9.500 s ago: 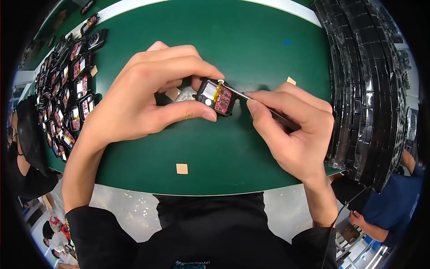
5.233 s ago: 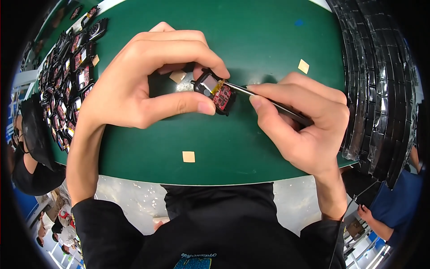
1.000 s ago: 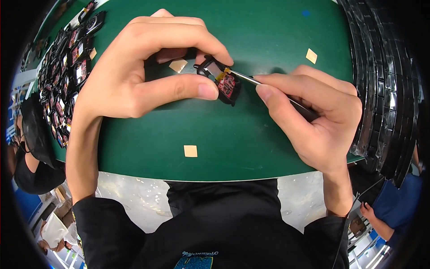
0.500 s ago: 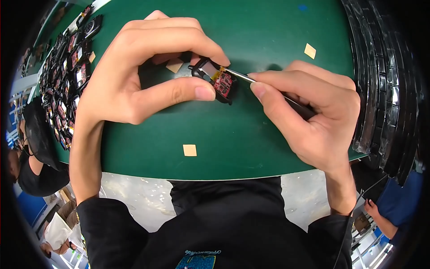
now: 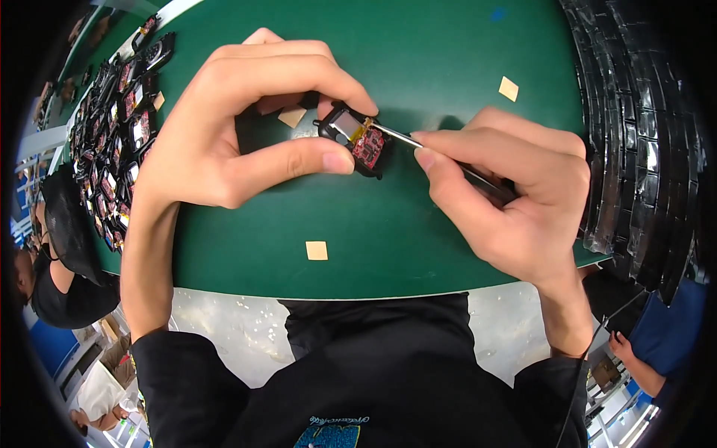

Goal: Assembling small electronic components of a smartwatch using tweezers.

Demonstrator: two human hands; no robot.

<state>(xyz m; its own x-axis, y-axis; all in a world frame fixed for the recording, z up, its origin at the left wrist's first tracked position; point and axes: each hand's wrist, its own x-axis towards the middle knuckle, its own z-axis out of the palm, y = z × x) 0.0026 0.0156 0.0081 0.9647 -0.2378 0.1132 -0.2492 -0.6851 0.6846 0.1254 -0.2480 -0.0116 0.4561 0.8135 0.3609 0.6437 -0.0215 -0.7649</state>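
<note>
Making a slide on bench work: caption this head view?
Left hand pinches a small black device while the right hand works a thin tool into it over a green mat.

A green table [image 5: 448,45] with a pale curved edge stands over a light speckled floor [image 5: 239,328]. Stacks of black trays [image 5: 635,134] line its right side, and rows of small dark devices [image 5: 119,149] crowd its left. What may be another person's hand [image 5: 624,347] shows at lower right.

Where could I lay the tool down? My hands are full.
Bare mat lies beyond both hands, and near the front edge around the tan square. Crowded: small boards at left, black trays at right.
</note>
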